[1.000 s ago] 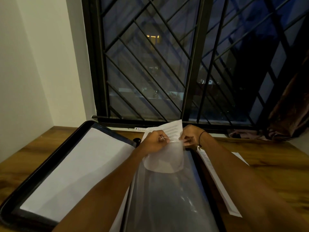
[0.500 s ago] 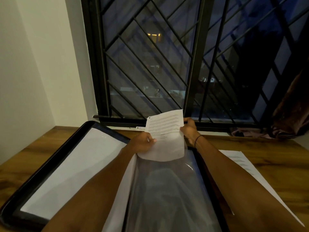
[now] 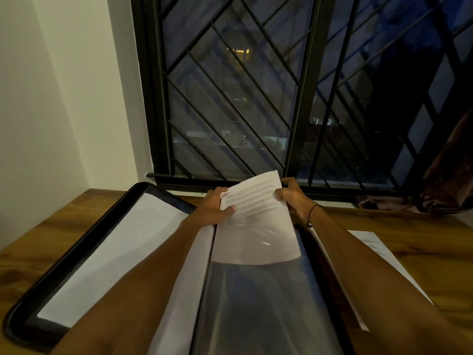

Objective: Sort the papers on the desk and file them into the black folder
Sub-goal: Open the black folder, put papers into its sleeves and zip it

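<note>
The black folder (image 3: 76, 242) lies open on the wooden desk, a white sheet (image 3: 112, 254) filed in its left half. A clear plastic sleeve (image 3: 258, 303) fills its right half. A printed paper (image 3: 256, 216) stands partway down inside that sleeve, its top sticking out toward the window. My left hand (image 3: 217, 206) pinches the paper's left edge, thumb on the print. My right hand (image 3: 291, 198) grips its right edge near the sleeve's mouth. Another paper (image 3: 373, 254) lies on the desk to the right, partly hidden by my right forearm.
A barred window (image 3: 256, 98) runs along the desk's far edge, with a white wall (image 3: 51, 98) at the left. A dark curtain (image 3: 450, 162) hangs at the far right, its cloth bunched on the sill. Bare wood (image 3: 422, 242) shows right of the folder.
The printed paper has slid deeper into the clear sleeve, its lower edge nearer to me. Both hands stay at the paper's top edges, and the view has tilted slightly.
</note>
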### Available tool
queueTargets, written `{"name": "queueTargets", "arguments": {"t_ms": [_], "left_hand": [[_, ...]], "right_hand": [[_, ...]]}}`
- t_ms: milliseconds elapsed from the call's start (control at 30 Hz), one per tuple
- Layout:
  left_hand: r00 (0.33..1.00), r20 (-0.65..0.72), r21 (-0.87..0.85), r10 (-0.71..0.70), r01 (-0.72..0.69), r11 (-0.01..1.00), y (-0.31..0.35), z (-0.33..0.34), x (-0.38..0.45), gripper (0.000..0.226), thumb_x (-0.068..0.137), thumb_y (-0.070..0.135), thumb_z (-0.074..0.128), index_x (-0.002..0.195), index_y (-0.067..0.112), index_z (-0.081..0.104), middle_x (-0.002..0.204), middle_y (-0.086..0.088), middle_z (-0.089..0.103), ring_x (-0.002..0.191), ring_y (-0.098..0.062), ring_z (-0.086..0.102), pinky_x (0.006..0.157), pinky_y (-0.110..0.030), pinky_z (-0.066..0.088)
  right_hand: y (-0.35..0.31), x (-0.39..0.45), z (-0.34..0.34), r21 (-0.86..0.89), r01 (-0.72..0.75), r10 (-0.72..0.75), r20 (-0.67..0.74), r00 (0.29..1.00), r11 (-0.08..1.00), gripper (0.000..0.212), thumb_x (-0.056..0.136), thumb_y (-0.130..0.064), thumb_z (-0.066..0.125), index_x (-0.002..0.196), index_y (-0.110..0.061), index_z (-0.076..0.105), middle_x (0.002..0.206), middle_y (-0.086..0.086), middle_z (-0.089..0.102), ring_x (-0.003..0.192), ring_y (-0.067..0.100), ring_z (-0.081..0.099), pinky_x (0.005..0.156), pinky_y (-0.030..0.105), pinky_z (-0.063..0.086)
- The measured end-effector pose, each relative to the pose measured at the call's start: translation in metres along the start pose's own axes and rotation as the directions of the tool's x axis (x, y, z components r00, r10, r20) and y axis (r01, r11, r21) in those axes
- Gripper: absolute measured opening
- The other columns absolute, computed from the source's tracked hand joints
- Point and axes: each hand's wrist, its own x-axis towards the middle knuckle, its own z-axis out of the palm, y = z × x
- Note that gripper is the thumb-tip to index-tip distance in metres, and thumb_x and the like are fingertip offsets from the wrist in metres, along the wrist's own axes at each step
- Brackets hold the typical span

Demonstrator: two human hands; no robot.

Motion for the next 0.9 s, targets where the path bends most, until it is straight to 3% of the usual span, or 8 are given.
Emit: {"name": "queueTargets", "arguments": {"t_ms": [100,167,233,333,467,567,700,900], "left_hand": [[0.999,0.033,-0.028,-0.042,0.043,0.999,0.009,0.0,-0.001,0.085,0.095,0.042,0.071,0.161,0.014,0.025,0.156,-0.01,0.044,0.139,-0.028,0.048,0.109,-0.04,0.046],[0.996,0.081,-0.027,-0.028,0.031,0.999,0.011,0.007,-0.001,0.071,0.1,0.031,0.067,0.156,0.009,0.03,0.149,-0.007,0.05,0.133,-0.022,0.051,0.102,-0.029,0.045],[0.991,0.133,-0.015,-0.032,0.034,0.999,0.014,0.013,-0.005,0.061,0.101,0.025,0.066,0.152,0.012,0.035,0.142,-0.002,0.051,0.124,-0.015,0.053,0.096,-0.023,0.046],[0.984,0.176,0.073,-0.014,0.001,0.997,0.012,0.018,-0.009,0.065,0.091,0.042,0.074,0.145,0.02,0.044,0.137,-0.003,0.06,0.122,-0.019,0.061,0.1,-0.039,0.056],[0.991,0.133,0.138,0.024,-0.042,0.99,0.014,0.017,-0.015,0.071,0.087,0.054,0.071,0.145,0.02,0.047,0.14,-0.002,0.059,0.126,-0.022,0.06,0.101,-0.04,0.055],[0.998,0.041,0.252,0.044,-0.053,0.966,0.014,0.016,-0.012,0.071,0.093,0.057,0.066,0.15,0.021,0.043,0.146,-0.006,0.05,0.132,-0.027,0.051,0.105,-0.042,0.049],[0.998,0.046,0.241,0.036,-0.046,0.969,0.015,0.013,-0.007,0.078,0.09,0.064,0.063,0.153,0.026,0.039,0.152,-0.006,0.045,0.138,-0.028,0.044,0.109,-0.048,0.045],[0.99,0.112,0.186,0.084,-0.104,0.977,0.027,0.019,-0.013,0.07,0.095,0.054,0.065,0.153,0.022,0.04,0.147,-0.002,0.049,0.134,-0.023,0.049,0.098,-0.032,0.045]], "right_hand": [[-0.002,-0.011,-0.004,-0.113,0.0,0.008,0.069,0.998,0.994,0.069,0.074,0.007,0.056,0.136,-0.019,0.04,0.116,0.01,0.062,0.099,0.026,0.062,0.078,0.044,0.059],[0.003,-0.009,-0.005,-0.131,0.0,0.012,0.088,0.996,0.991,0.066,0.082,0.011,0.055,0.139,-0.016,0.037,0.112,0.007,0.062,0.097,0.023,0.061,0.069,0.036,0.055],[0.01,-0.001,-0.005,-0.122,0.0,0.007,0.061,0.998,0.993,0.081,0.085,0.002,0.068,0.152,-0.016,0.026,0.123,0.012,0.061,0.108,0.03,0.063,0.082,0.045,0.059],[0.016,0.006,0.0,-0.155,-0.012,0.006,-0.041,0.999,0.988,0.101,0.084,-0.004,0.08,0.16,-0.017,0.014,0.14,0.014,0.055,0.126,0.034,0.057,0.103,0.044,0.052],[0.022,0.008,0.007,-0.174,0.007,-0.026,-0.108,0.994,0.985,0.096,0.086,0.009,0.073,0.16,-0.015,0.017,0.145,0.017,0.053,0.131,0.032,0.054,0.104,0.037,0.048],[0.023,0.007,0.002,-0.121,-0.012,0.014,0.02,1.0,0.993,0.106,0.082,0.021,0.069,0.162,-0.021,0.014,0.144,0.019,0.05,0.128,0.037,0.054,0.103,0.05,0.052],[0.025,0.003,-0.011,-0.057,-0.055,0.063,0.15,0.987,0.997,0.106,0.078,0.02,0.072,0.158,-0.031,0.024,0.138,0.017,0.053,0.119,0.037,0.06,0.08,0.051,0.06],[0.031,0.004,-0.023,-0.021,-0.106,0.107,0.31,0.945,0.994,0.066,0.08,0.011,0.075,0.138,-0.013,0.055,0.126,0.017,0.068,0.116,0.034,0.067,0.094,0.052,0.059]]}}
